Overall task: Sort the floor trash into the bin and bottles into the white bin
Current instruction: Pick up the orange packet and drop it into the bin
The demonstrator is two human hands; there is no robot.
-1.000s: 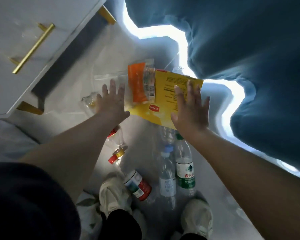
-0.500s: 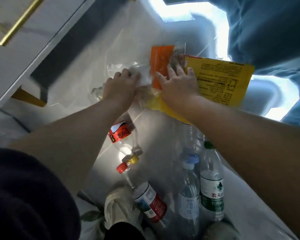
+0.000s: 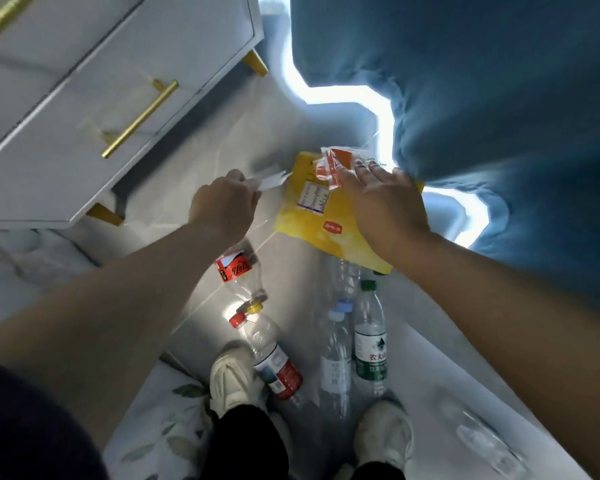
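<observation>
A: Where is the trash against your grip?

B: My left hand (image 3: 224, 206) is clenched on a clear wrapper (image 3: 270, 179), which sticks out past my knuckles toward the yellow bag (image 3: 321, 220). My right hand (image 3: 387, 206) lies flat and spread on that bag's far right part, fingertips (image 3: 362, 165) touching the orange packet (image 3: 335, 164) lying on the bag's top edge. I cannot tell whether the right hand is pinching anything.

A: What differs from half a second ago?

B: Then both hands were pressed close together over the orange packet and the clear wrapper. Now they are apart: the left has drawn back to the left with the wrapper in it, and the right has slid to the right across the bag.

A: What else is around?

B: Below my left wrist lies a cola bottle (image 3: 239, 275) with a yellow cap, and nearer me a red-capped bottle (image 3: 274, 362) runs to my left shoe (image 3: 232, 382). Below the right hand, the yellow bag covers the top of a clear bottle (image 3: 347, 275); a blue-capped bottle (image 3: 335, 362) and a green-capped bottle (image 3: 370, 341) lie side by side, touching, toward my right shoe (image 3: 383, 434). A white drawer unit (image 3: 84, 98) stands left of my left hand, and a blue curtain (image 3: 499, 116) hangs just beyond my right fingertips.
</observation>
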